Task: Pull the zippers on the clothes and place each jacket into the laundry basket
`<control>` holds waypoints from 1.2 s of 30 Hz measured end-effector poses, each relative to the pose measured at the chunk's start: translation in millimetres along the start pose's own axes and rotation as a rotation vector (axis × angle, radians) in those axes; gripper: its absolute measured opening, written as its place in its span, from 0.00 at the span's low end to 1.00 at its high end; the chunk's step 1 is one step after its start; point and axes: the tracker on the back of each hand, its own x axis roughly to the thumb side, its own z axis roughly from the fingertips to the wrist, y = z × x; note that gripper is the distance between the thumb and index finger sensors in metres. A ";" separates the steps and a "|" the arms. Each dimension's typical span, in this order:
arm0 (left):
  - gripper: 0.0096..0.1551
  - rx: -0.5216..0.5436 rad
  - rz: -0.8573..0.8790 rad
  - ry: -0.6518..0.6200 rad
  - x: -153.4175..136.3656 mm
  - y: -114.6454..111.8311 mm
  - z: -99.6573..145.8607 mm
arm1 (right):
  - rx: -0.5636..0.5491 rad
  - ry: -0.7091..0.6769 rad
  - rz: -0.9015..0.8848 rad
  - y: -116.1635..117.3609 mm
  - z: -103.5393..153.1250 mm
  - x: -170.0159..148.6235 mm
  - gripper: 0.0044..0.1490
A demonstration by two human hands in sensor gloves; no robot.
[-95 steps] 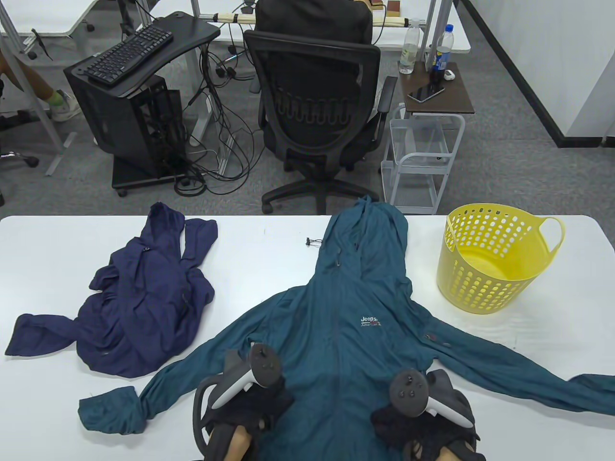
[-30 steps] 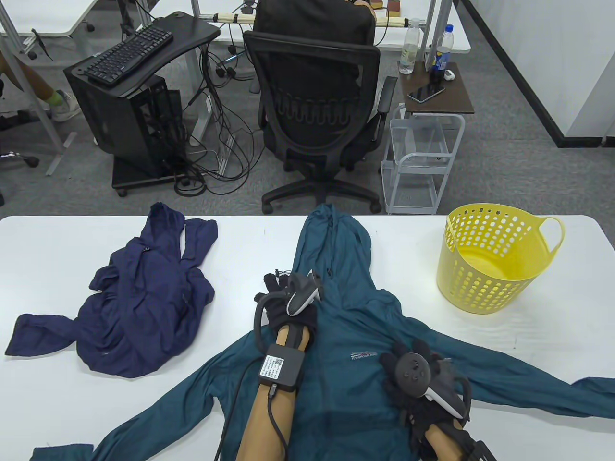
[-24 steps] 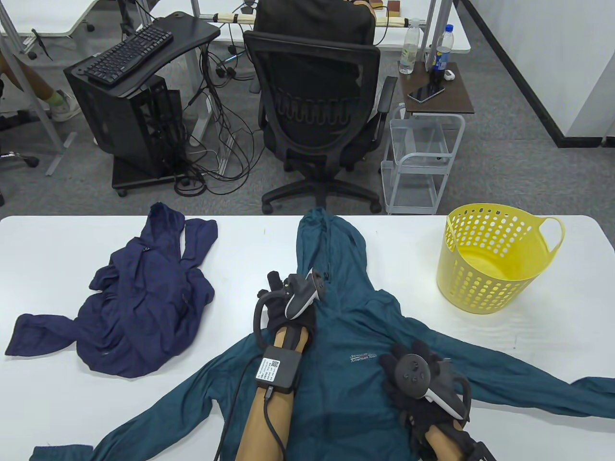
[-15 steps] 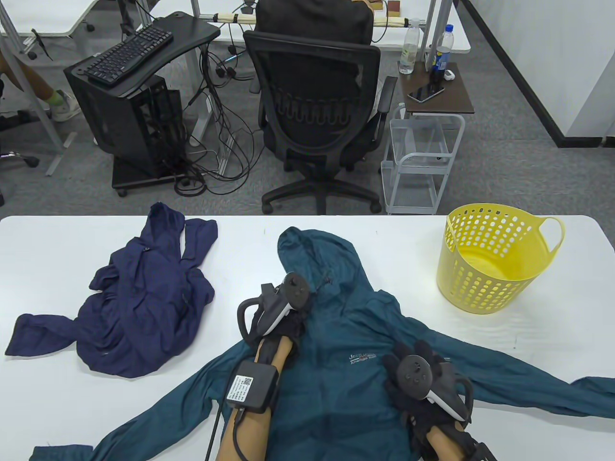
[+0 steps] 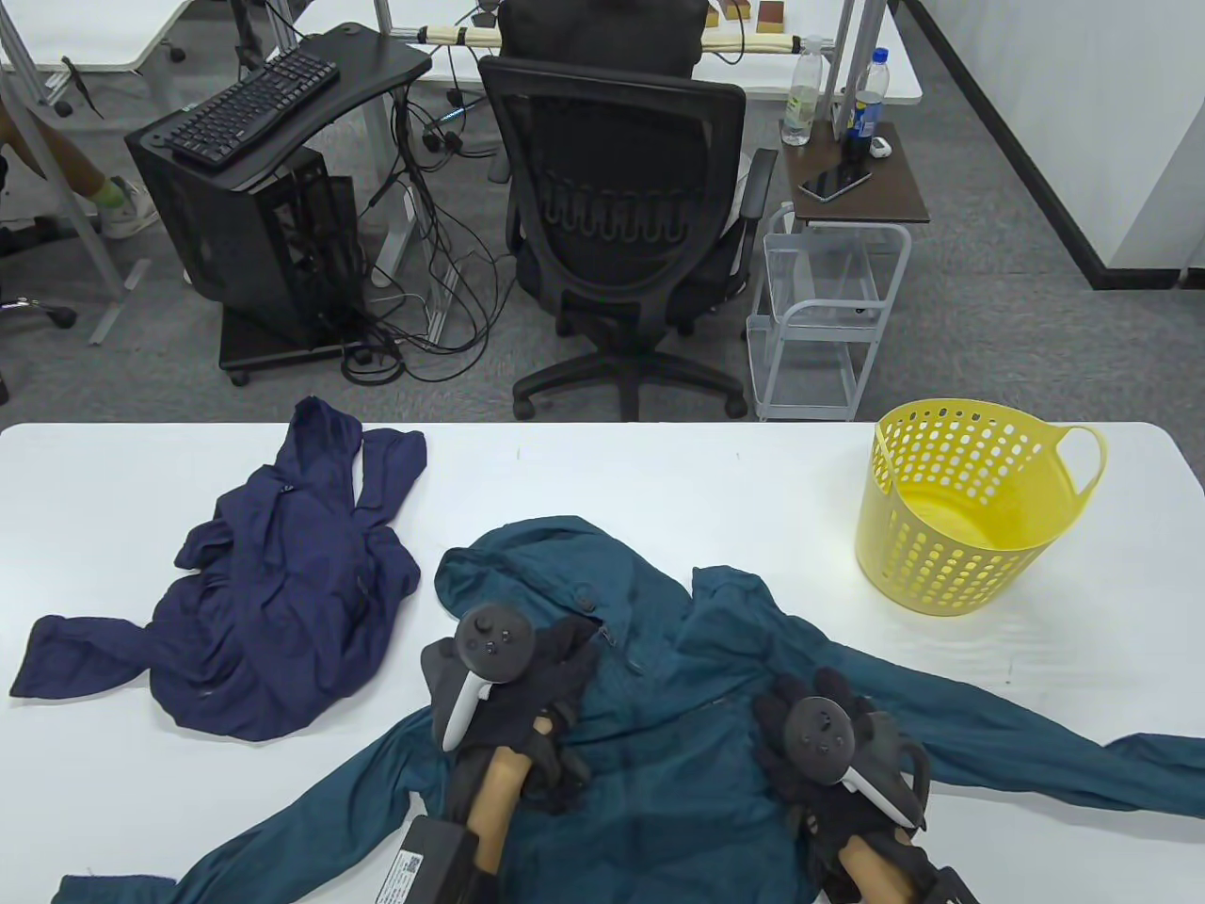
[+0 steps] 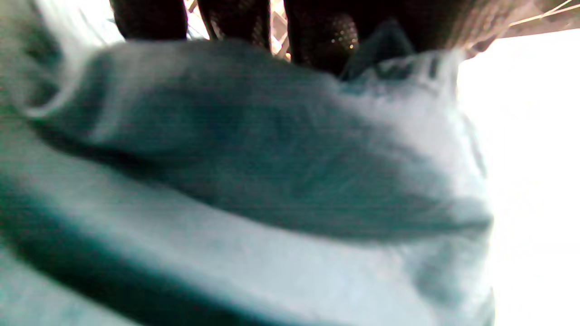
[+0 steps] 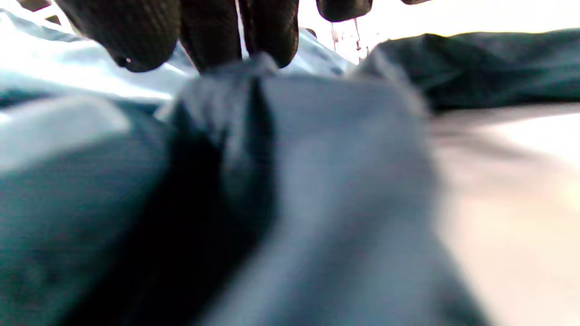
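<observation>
Teal jacket (image 5: pixel 678 659) spread on white table (image 5: pixel 113 772), left hand (image 5: pixel 527 687) gripping its bunched collar, right hand (image 5: pixel 828 753) fingers pressed on chest, grip unclear, yellow basket (image 5: pixel 941 556) empty

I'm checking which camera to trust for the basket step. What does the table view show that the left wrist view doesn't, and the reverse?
Only the table view shows the yellow basket, the navy jacket lying to the left, the right hand on the teal jacket and the white table. Only the left wrist view shows, close up and blurred, the left hand's fingertips against a fold of fabric. Both show the teal jacket and the left hand.
</observation>
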 end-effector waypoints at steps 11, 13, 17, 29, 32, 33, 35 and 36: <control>0.24 -0.045 0.052 -0.079 -6.9 -15.6 17.3 | -0.055 -0.198 -0.257 -14.9 -12.7 63.1 0.37; 0.24 -0.051 0.039 -0.086 -5.7 -17.7 17.4 | 0.000 -0.165 -0.241 -9.9 -22.4 71.2 0.41; 0.24 -0.072 0.032 -0.106 -6.5 -23.1 19.1 | -0.022 -0.139 -0.267 1.1 -35.2 80.2 0.34; 0.24 0.008 -0.037 -0.059 -2.7 -37.7 22.3 | -0.246 -0.234 -0.047 2.1 -12.0 97.0 0.25; 0.24 0.023 0.042 -0.036 -5.8 -37.8 24.1 | -0.266 -0.243 -0.014 1.3 -7.6 101.7 0.27; 0.24 0.024 0.053 -0.039 -7.2 -38.0 23.9 | -0.276 -0.245 0.014 0.4 -5.7 104.1 0.27; 0.23 0.033 0.034 -0.040 -9.7 -37.5 23.7 | -0.298 -0.251 0.049 -0.7 -2.3 107.9 0.28; 0.23 0.046 0.025 -0.041 -11.0 -36.8 23.9 | -0.320 -0.257 0.072 -0.8 0.0 110.3 0.29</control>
